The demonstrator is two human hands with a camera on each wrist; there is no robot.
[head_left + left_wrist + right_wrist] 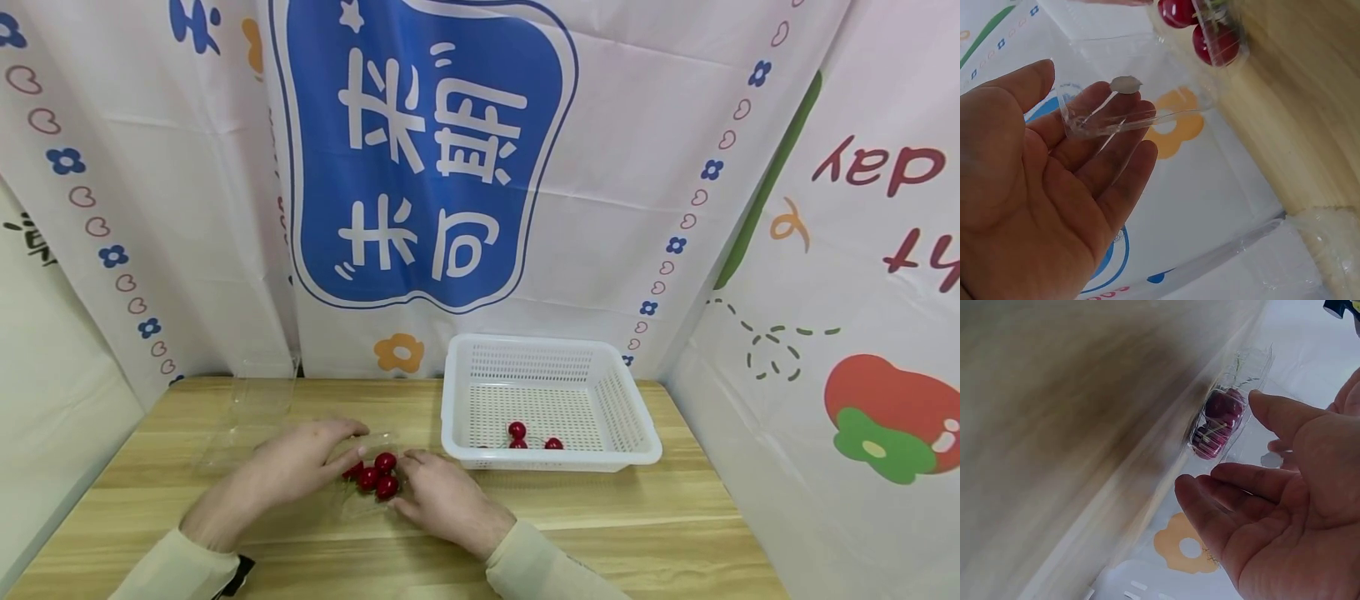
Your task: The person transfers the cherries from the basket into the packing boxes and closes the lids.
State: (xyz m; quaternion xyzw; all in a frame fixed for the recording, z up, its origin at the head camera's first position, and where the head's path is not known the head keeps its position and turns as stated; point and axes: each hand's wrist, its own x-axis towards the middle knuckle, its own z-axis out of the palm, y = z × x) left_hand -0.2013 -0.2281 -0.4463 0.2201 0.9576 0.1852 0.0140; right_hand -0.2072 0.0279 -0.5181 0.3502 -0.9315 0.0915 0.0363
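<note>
Carefully | our left hand (296, 462), unclenched, lies behind the transparent lid (1141, 65); our right hand (446, 500), relaxed, beside the clamshell tray (367, 505) | red cherries (367, 478) inside, between both | we should guide the lid evenly

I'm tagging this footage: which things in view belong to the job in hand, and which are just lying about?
In the job:
left hand and right hand
clear box between them, with red cherries
white basket, probably, with more cherries

Seemingly just about:
clear packaging, back left of the table
printed cloth behind
</note>
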